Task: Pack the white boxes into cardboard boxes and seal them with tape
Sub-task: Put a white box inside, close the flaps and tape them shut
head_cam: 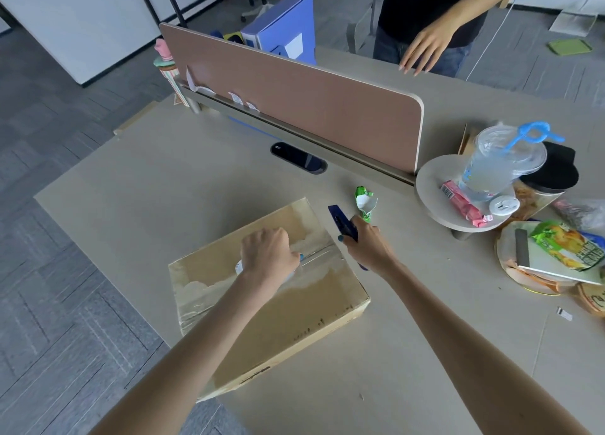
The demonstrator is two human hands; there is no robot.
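Cardboard box (pixel 294 320) sits shut at the counter's (pixel 163 179) near left edge, one corner right at the drop. Left grip (pixel 266 254) curls round the tape roll (pixel 240 267) on the lid. Right grip (pixel 366 248) is wrapped round a blue cutter (pixel 342 221) just off the box's far right edge. Risk imo: a shove tips the box off, or the blade nicks fingers. Open counter lies beyond and to the right.

I am getting bright, soft, even light over the table (pixel 196 179), falling from overhead as far as I can tell. Shadows are lying faint and short around the cardboard box (pixel 294 310) (barely a darker rim). The clear tape (pixel 319 253) is throwing pale glare. The floor tiles (pixel 49 320) are bending with wide-angle distortion, and the whole view is looking slightly soft.
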